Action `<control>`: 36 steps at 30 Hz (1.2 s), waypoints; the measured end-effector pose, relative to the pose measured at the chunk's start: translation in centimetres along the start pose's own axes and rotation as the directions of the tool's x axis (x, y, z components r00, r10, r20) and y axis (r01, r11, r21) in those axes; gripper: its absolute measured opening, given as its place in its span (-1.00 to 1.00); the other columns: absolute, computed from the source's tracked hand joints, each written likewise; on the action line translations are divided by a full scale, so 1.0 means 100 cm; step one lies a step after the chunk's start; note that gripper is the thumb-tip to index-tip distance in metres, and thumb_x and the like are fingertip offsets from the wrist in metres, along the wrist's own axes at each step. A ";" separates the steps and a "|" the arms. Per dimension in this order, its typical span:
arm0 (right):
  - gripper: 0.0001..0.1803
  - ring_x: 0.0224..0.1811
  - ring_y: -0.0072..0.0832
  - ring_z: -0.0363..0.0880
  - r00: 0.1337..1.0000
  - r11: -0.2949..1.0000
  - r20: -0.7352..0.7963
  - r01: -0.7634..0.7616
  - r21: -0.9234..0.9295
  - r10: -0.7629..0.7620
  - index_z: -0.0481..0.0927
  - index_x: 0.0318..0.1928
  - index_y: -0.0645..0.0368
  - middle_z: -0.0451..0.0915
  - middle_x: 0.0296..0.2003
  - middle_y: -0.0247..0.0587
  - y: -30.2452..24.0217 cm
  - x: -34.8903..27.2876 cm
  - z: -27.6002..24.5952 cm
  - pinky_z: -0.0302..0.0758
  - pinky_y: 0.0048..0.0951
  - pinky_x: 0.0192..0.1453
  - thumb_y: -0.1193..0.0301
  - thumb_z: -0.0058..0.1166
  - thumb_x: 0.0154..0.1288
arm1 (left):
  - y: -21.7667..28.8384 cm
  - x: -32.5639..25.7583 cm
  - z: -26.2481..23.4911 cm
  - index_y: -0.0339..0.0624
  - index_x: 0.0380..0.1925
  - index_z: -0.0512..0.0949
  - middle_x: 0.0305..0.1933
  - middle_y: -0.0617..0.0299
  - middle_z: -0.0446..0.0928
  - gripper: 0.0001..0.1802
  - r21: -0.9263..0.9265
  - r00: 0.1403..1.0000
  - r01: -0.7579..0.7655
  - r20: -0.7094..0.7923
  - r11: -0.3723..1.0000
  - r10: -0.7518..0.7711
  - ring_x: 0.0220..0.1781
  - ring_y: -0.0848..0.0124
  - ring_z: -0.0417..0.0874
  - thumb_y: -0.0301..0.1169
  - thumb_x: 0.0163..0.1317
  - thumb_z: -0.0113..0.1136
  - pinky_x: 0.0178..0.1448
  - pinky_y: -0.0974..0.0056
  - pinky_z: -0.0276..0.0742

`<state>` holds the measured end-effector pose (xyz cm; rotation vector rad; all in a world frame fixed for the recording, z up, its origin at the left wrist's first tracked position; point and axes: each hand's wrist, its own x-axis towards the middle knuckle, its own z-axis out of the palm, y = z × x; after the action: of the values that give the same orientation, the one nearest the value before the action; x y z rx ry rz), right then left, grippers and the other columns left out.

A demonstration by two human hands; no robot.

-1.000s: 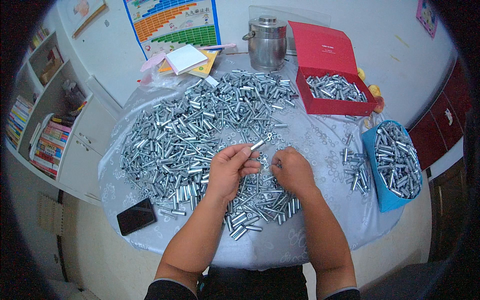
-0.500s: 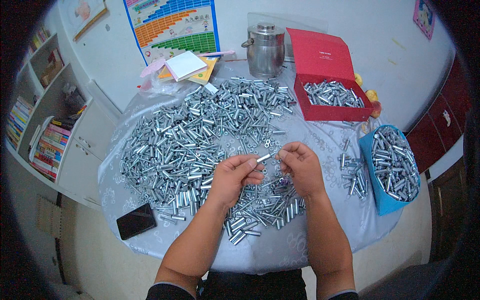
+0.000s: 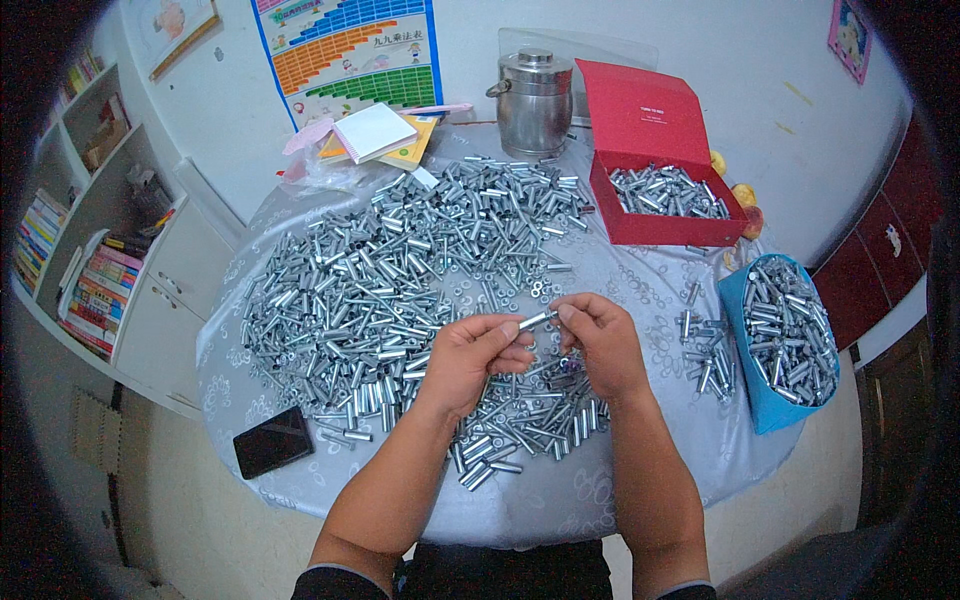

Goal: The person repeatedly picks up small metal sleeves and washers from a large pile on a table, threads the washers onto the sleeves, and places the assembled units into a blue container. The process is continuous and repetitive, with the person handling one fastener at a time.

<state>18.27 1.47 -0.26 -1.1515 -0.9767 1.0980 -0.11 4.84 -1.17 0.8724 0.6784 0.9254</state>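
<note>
Over the middle of the table, my left hand point(image 3: 474, 362) is closed on one end of a shiny metal sleeve point(image 3: 538, 320). My right hand point(image 3: 604, 345) pinches the sleeve's other end between thumb and fingers; what small part sits at that tip is too small to make out. Beneath and around both hands spreads a big heap of loose hardware point(image 3: 350, 300): sleeves, long thin bolts, nuts and washers. Several sleeves point(image 3: 483, 462) lie beside my left wrist.
A red box point(image 3: 672, 228) and a blue bin point(image 3: 760, 385), both full of metal anchors, stand at the right. Near the bin lies a small pile of anchors point(image 3: 712, 365). A black phone point(image 3: 272, 443) rests front left. Behind stand a steel pot point(image 3: 535, 105) and notebooks point(image 3: 374, 131).
My right fingers have closed in on the sleeve's right end, and the sleeve has tipped slightly. Both hands stay in nearly the same place.
</note>
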 end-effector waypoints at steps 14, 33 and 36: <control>-0.82 -0.41 -0.73 0.46 0.984 0.964 -0.036 0.163 -0.209 -0.175 0.65 -0.20 0.28 0.59 -0.42 -0.39 0.000 -0.003 0.004 0.41 -0.64 -0.30 0.43 0.17 0.25 | 0.000 -0.002 0.011 -0.44 0.03 0.49 -0.06 -0.09 0.61 -0.68 0.046 1.000 0.023 -0.017 0.999 -0.022 -0.17 0.28 0.72 -0.47 0.34 0.08 -0.12 0.32 0.70; -0.78 -0.30 -0.22 0.58 0.920 0.319 0.276 0.360 -0.877 -0.279 0.63 -0.37 0.19 0.60 -0.40 -0.10 0.029 0.009 0.008 0.49 -0.20 -0.14 0.30 0.27 0.07 | 0.001 0.005 -0.005 -0.42 0.00 0.51 -0.18 -0.03 0.64 -0.70 -0.030 0.991 -0.040 -0.131 0.999 0.036 -0.29 0.33 0.72 -0.46 0.33 0.10 -0.25 0.34 0.69; -0.80 -0.34 -0.46 0.57 0.994 0.890 -0.004 0.096 -0.445 -0.109 0.63 -0.28 0.23 0.62 -0.37 -0.21 0.024 0.011 -0.002 0.49 -0.42 -0.19 0.34 0.22 0.20 | 0.001 0.003 -0.001 -0.42 -0.01 0.52 -0.22 0.01 0.65 -0.71 0.028 0.991 -0.052 -0.120 0.998 0.055 -0.31 0.35 0.71 -0.46 0.33 0.10 -0.26 0.33 0.68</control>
<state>18.34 2.65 -2.59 -1.4585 -1.2938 0.7873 -0.10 5.15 -1.11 0.8648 0.7752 1.0259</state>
